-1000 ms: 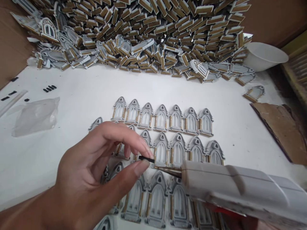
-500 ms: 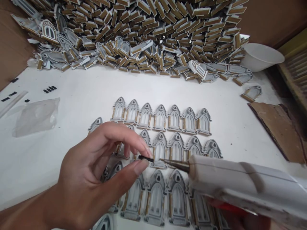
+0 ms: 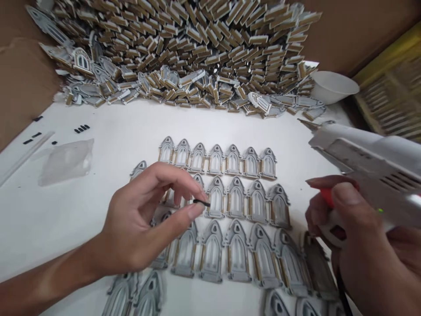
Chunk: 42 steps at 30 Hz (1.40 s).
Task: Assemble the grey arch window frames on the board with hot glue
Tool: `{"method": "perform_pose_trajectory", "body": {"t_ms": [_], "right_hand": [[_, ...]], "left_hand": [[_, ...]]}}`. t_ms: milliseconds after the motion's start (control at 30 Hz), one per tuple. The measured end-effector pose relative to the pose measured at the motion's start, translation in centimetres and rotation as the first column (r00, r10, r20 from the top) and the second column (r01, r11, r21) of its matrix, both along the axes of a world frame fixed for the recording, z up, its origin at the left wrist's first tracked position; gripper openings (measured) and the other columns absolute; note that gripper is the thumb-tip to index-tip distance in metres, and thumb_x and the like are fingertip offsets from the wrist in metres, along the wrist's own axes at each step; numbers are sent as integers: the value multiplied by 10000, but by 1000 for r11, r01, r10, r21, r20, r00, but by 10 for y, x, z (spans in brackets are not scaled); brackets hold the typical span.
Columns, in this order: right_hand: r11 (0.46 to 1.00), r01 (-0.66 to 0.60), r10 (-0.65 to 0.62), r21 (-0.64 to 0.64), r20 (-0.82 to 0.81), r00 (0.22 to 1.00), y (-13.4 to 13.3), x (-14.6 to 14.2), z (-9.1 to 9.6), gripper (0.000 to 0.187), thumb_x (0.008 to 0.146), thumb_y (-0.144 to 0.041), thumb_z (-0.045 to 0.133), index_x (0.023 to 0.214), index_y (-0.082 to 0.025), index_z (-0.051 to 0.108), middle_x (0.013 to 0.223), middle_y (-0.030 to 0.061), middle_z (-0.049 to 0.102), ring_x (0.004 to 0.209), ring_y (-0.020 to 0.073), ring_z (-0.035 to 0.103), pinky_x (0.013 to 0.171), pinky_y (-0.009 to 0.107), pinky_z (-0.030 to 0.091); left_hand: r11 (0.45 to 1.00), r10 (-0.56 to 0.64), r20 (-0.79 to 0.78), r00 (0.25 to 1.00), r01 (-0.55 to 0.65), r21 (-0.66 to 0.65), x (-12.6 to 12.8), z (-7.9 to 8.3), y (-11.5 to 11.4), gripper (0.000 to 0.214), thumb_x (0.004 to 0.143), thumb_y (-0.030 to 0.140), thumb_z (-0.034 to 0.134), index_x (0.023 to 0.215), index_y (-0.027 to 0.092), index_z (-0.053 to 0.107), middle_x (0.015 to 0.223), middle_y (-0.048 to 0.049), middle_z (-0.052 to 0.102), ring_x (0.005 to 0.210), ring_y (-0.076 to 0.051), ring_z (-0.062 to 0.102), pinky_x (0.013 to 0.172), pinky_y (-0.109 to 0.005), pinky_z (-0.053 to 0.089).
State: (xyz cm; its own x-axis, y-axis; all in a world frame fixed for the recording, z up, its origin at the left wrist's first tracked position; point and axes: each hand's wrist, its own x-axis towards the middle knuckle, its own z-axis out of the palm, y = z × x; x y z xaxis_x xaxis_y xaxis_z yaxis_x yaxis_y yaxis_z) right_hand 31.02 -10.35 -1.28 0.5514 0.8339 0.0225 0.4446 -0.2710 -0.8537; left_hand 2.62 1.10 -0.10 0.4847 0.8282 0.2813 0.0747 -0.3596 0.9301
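Left hand (image 3: 133, 219): I pinch the strip (image 3: 202, 202) between thumb and finger.
Strip: black, held over the rowed frames (image 3: 212, 252).
Right hand (image 3: 365, 241): I grip the gun (image 3: 368, 158), its nozzle (image 3: 308, 125) pointing left, well apart from the strip.
Pile (image 3: 197, 48): more frames, heaped beyond the rows.

No text, label, brand, number or sign can be read.
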Motion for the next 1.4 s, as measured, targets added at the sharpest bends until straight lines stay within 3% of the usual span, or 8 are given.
{"method": "perform_pose_trajectory", "body": {"t_ms": [67,267,433,500,700,867,1033,1400], "right_hand": [[995,72,-68,63,-58,996,17,-7,7,443,951,-716,664,1027,-288,750,682,-12,600,571,184,563,513,318,455],[992,-18,28,126,-74,997,25,-8,-2,508,908,-718,701,827,-217,718,617,-6,596,559,166,530,524,306,406],[980,-156,164,123,-56,985,26,-3,-6,576,951,-737,623,744,-200,660,592,8,580,573,182,530,541,315,393],[972,-177,184,155,-31,982,26,-3,-5,588,954,-744,608,725,-204,651,573,2,570,554,180,526,534,310,395],[963,-227,231,143,-10,973,26,-8,-4,620,928,-784,575,670,-221,596,558,-4,565,528,173,526,514,298,386],[968,-240,237,80,44,971,27,-10,-4,689,886,-849,518,572,-236,491,493,-4,495,498,169,477,506,307,362],[972,-234,234,2,50,971,27,-10,-7,727,860,-897,470,552,-238,481,478,9,488,492,172,472,504,317,346],[965,-262,261,16,20,965,25,-9,-10,702,879,-887,475,616,-237,496,495,-9,487,493,158,455,504,311,332]], "left_hand": [[998,0,10,1000,-1,55,2,-1,3,228,950,160,786,1134,286,737,972,-40,773,864,-227,716,712,-387,593],[949,193,-40,980,-176,260,-18,16,26,162,924,297,870,1076,258,833,1026,-46,823,850,-183,711,778,-335,569],[801,478,-248,843,-302,518,-105,54,55,142,933,369,845,1003,248,870,988,-42,839,854,-192,690,755,-317,527],[744,551,-347,759,-258,616,-148,69,68,201,952,441,807,1021,263,871,986,-20,836,878,-189,672,752,-298,516],[768,562,-511,651,-181,614,-231,92,98,387,855,667,792,855,286,856,753,45,774,640,-143,594,653,-272,477],[818,546,-653,525,-166,550,-239,80,110,393,827,629,758,852,251,858,862,-79,836,743,-240,677,762,-339,534],[858,505,-745,435,-160,488,-233,64,130,443,867,647,683,921,231,829,946,-92,840,893,-284,743,911,-396,573],[896,444,-834,328,-170,411,-229,45,157,301,1050,401,699,1239,167,707,1116,-73,766,979,-229,748,928,-453,627]]}}
